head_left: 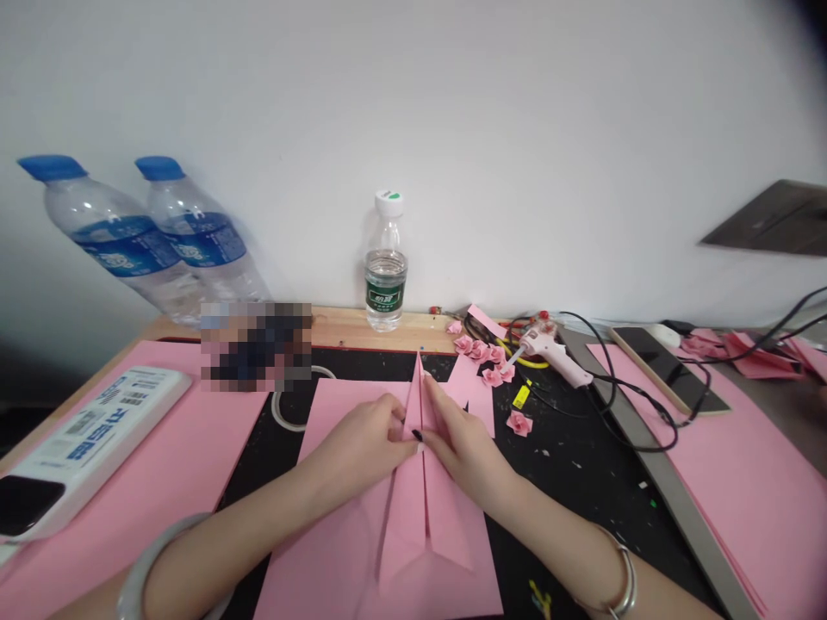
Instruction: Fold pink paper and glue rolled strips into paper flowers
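We find the folded pink paper [407,517] narrow end forward, above a flat pink sheet [329,551]; the left hand [371,430] pinches its left side, fingers curled, thumb near the central seam; the right hand [462,439] closes on its right side, index finger towards the tip; we judge creasing in hand; the next move calls for aligned edges and even pressure.
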{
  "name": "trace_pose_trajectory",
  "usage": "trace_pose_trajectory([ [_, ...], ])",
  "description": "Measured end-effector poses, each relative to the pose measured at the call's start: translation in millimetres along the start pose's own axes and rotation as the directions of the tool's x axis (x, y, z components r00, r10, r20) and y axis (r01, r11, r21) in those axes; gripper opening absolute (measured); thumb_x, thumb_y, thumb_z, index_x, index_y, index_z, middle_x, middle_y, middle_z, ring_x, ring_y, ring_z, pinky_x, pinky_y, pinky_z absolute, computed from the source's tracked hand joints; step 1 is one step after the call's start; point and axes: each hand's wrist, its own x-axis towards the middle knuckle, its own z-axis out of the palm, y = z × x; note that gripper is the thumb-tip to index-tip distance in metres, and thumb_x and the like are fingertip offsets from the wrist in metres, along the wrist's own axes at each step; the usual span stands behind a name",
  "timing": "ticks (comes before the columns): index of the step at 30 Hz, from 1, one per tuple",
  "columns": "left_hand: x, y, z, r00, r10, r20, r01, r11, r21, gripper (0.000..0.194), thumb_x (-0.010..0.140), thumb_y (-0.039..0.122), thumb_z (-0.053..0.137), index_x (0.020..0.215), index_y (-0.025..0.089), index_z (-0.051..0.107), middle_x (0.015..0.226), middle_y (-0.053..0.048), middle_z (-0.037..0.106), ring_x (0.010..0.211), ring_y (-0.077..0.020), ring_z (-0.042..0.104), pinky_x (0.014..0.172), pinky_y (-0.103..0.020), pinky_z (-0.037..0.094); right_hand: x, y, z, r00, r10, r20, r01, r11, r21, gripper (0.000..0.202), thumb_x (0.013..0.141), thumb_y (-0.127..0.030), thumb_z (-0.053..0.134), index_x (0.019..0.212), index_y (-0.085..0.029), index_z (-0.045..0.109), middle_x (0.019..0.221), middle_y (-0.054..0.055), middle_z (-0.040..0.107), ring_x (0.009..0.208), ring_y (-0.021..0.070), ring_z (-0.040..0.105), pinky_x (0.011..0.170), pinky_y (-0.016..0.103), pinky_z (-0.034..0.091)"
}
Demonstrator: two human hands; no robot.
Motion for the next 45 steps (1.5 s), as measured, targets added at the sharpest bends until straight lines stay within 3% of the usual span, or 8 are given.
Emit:
trace_pose_trajectory([
  [4, 3, 3, 2.9, 0.999, -0.035, 0.012, 0.035, 0.997, -0.073, 0.019, 0.073, 0.033, 0.06, 0.074, 0.02, 0.047, 0.06, 0.004, 0.052, 0.052, -0.0138, 0.052, 0.045, -0.022, 0.032, 1, 2, 2, 0.995, 0.039, -0.09, -0.025, 0.987, 0.157, 0.057, 0.085, -0.014, 0.052, 0.139, -0.023, 0.037, 0.134, 0.012, 0.053, 0.122, 0.0239, 0.052, 0.101, 0.044, 0.044],
  [9, 8, 2, 4.3, 0.963, -0.041, 0.265, 0.129, 0.937, -0.324, 0.027, 0.077, 0.039, 0.058, 0.066, 0.019, 0.044, 0.043, 0.006, 0.047, 0.035, -0.0093, 0.042, 0.037, -0.02, 0.029, 3, 2, 2, 0.986, 0.105, -0.126, -0.044, 0.908, 0.417, 0.041, 0.081, -0.016, 0.059, 0.121, -0.022, 0.052, 0.114, 0.009, 0.066, 0.102, 0.0203, 0.066, 0.094, 0.04, 0.052],
  [15, 8, 2, 4.0, 0.932, -0.074, 0.354, 0.288, 0.746, -0.6, 0.025, 0.079, 0.038, 0.062, 0.09, 0.015, 0.059, 0.07, -0.002, 0.066, 0.058, -0.0135, 0.063, 0.055, -0.023, 0.049, 4, -1, -2, 0.989, 0.12, -0.089, -0.041, 0.793, 0.608, 0.028, 0.082, -0.02, 0.06, 0.11, -0.021, 0.055, 0.107, 0.008, 0.067, 0.101, 0.0205, 0.067, 0.094, 0.041, 0.053],
  [25, 6, -11, 4.0, 0.983, 0.032, 0.183, 0.135, 0.554, -0.822, 0.026, 0.074, 0.027, 0.072, 0.096, 0.015, 0.064, 0.08, -0.003, 0.066, 0.067, -0.0125, 0.062, 0.062, -0.023, 0.052, 3, -5, -11, 0.988, 0.067, -0.14, 0.021, 0.835, 0.55, 0.038, 0.082, -0.02, 0.058, 0.12, -0.024, 0.051, 0.119, 0.009, 0.06, 0.103, 0.0194, 0.062, 0.088, 0.038, 0.052],
  [28, 8, -13, 3.7, 0.994, 0.029, 0.106, 0.073, 0.55, -0.832, 0.023, 0.075, 0.028, 0.071, 0.091, 0.015, 0.063, 0.075, -0.002, 0.066, 0.068, -0.0136, 0.062, 0.064, -0.025, 0.052, 5, -5, -18, 0.993, 0.119, 0.024, -0.118, 0.899, 0.421, 0.033, 0.08, -0.025, 0.063, 0.112, -0.02, 0.057, 0.076, 0.0, 0.063, 0.063, 0.0127, 0.058, 0.059, 0.026, 0.049],
  [31, 9, -12, 0.8, 0.996, 0.046, 0.078, 0.035, 0.595, -0.803, 0.021, 0.076, 0.031, 0.07, 0.087, 0.014, 0.063, 0.071, -0.002, 0.065, 0.063, -0.0139, 0.061, 0.062, -0.026, 0.051, 6, -7, -22, 0.978, 0.146, 0.15, -0.185, 0.937, 0.297, 0.021, 0.082, -0.028, 0.061, 0.1, -0.017, 0.063, 0.047, -0.01, 0.036, 0.043, 0.0072, 0.031, 0.044, 0.022, 0.027],
  [40, 17, -18, -12.1, 0.991, 0.038, -0.126, -0.122, 0.631, -0.767, 0.02, 0.082, 0.033, 0.065, 0.073, 0.016, 0.059, 0.057, 0.005, 0.051, 0.05, -0.0069, 0.044, 0.048, -0.019, 0.034, 6, -5, -29, 0.929, 0.124, 0.348, -0.297, 0.811, 0.505, 0.03, 0.083, -0.039, 0.061, 0.103, -0.017, 0.062, 0.069, -0.003, 0.053, 0.055, 0.0086, 0.041, 0.05, 0.021, 0.03],
  [45, 18, -20, -12.5, 0.983, 0.048, -0.177, -0.164, 0.66, -0.733, 0.026, 0.082, 0.032, 0.064, 0.065, 0.016, 0.055, 0.055, 0.004, 0.054, 0.051, -0.0086, 0.049, 0.053, -0.021, 0.039, 8, -14, -37, 0.921, 0.106, 0.375, -0.246, 0.904, 0.349, 0.02, 0.078, -0.035, 0.067, 0.082, -0.016, 0.064, 0.076, -0.001, 0.056, 0.065, 0.0123, 0.048, 0.058, 0.024, 0.037],
])
